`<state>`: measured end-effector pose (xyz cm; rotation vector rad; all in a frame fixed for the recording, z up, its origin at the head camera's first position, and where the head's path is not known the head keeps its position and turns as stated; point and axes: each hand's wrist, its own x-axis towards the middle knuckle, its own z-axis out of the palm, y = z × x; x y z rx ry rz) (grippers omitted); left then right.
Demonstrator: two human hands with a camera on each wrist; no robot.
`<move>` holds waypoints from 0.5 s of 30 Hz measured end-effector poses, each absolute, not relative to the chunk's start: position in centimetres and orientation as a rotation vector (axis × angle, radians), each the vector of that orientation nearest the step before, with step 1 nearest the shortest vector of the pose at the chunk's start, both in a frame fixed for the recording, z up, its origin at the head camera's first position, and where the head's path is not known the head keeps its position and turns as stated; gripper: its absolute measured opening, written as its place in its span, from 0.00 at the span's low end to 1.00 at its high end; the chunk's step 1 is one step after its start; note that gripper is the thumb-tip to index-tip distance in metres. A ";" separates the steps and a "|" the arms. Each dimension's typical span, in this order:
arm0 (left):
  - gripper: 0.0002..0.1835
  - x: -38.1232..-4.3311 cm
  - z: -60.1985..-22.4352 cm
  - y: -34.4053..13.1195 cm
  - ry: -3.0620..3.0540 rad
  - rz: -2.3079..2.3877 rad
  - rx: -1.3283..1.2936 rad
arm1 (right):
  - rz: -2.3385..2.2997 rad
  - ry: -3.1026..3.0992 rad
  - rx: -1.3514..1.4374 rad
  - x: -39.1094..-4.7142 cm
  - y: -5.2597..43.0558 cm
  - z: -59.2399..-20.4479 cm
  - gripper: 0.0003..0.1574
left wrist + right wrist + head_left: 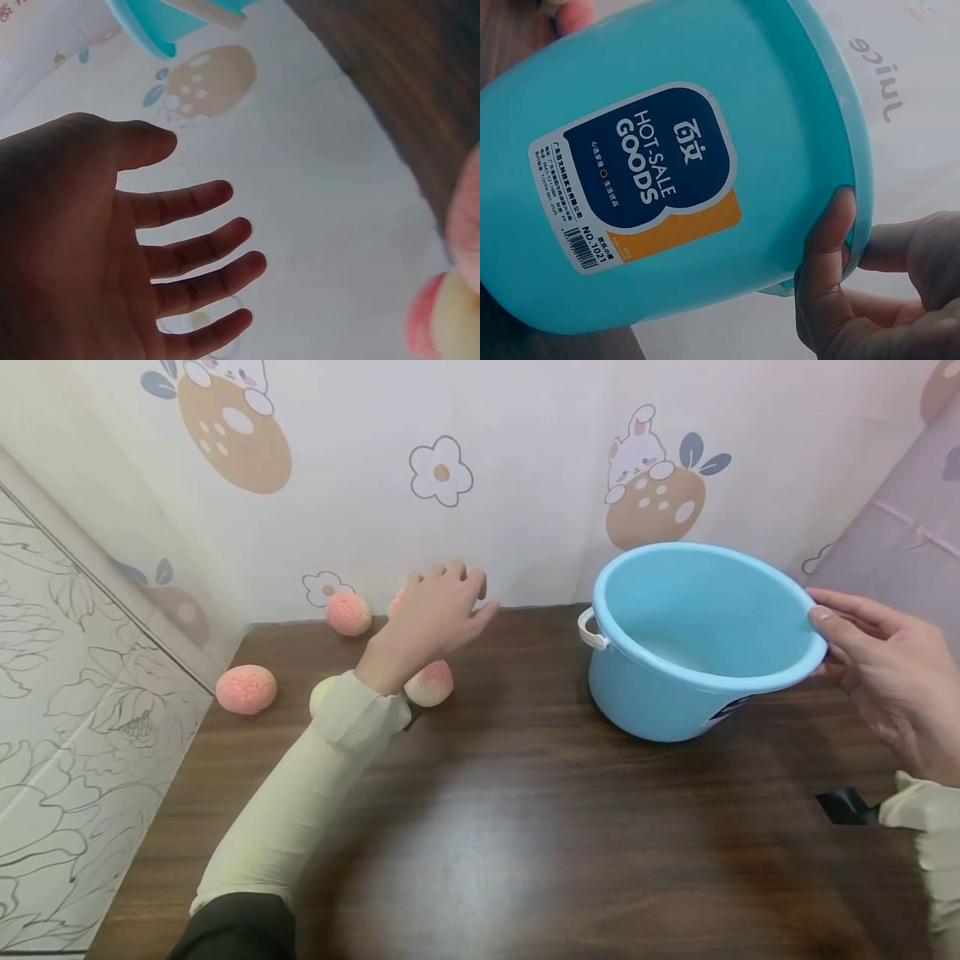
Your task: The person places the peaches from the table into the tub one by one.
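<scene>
My left hand (pixel 427 622) hovers palm down over the back of the table, fingers spread and nothing in them. Under and around it lie several pink and pale yellow peach-like fruits: one peach (pixel 430 685) just below the wrist, another peach (pixel 348 613) by the back edge, and a pale one (pixel 321 695) partly hidden by the sleeve. One more is mostly behind the hand. On the right, a light blue bucket (pixel 652 693) stands on the table, its inside looking bare. My right hand (pixel 896 672) grips its rim, thumb on one side and fingers on the other.
A pink peach (pixel 246 689) lies at the table's left edge. The bucket's white handle end (pixel 592 631) sticks out on its left. Behind the brown wooden table (pixel 480 827) hangs a patterned cloth (pixel 525 485), and a flower-patterned panel (pixel 82 710) stands on the left.
</scene>
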<state>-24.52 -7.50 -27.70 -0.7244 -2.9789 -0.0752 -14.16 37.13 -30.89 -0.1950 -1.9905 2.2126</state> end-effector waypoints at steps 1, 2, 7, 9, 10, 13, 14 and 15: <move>0.21 -24.5 -28.1 -7.8 -2.993 -0.072 -0.724 | 2.222 -1.980 -0.190 -14.1 37.2 -30.9 0.18; 0.21 -24.5 -28.4 -8.1 -3.006 -0.075 -0.724 | 2.225 -1.977 -0.193 -14.1 37.2 -30.9 0.18; 0.22 -24.3 -30.3 -10.1 -3.046 -0.038 -0.712 | 2.226 -1.989 -0.210 -14.2 37.1 -30.7 0.18; 0.24 -24.3 -31.0 -10.8 -3.053 -0.015 -0.706 | 2.229 -1.988 -0.211 -14.3 37.0 -30.6 0.18; 0.25 -24.3 -31.3 -11.1 -3.058 -0.006 -0.700 | 2.228 -1.988 -0.212 -14.4 37.0 -30.6 0.18; 0.28 -24.3 -32.3 -11.6 -3.067 0.014 -0.695 | 2.249 -1.958 -0.196 -14.4 37.1 -30.6 0.16; 0.28 -24.2 -32.6 -11.7 -3.073 0.009 -0.694 | 2.253 -1.949 -0.191 -14.4 37.1 -30.7 0.16; 0.27 -24.2 -32.9 -11.8 -3.076 0.007 -0.695 | 2.252 -1.948 -0.189 -14.4 37.1 -30.7 0.16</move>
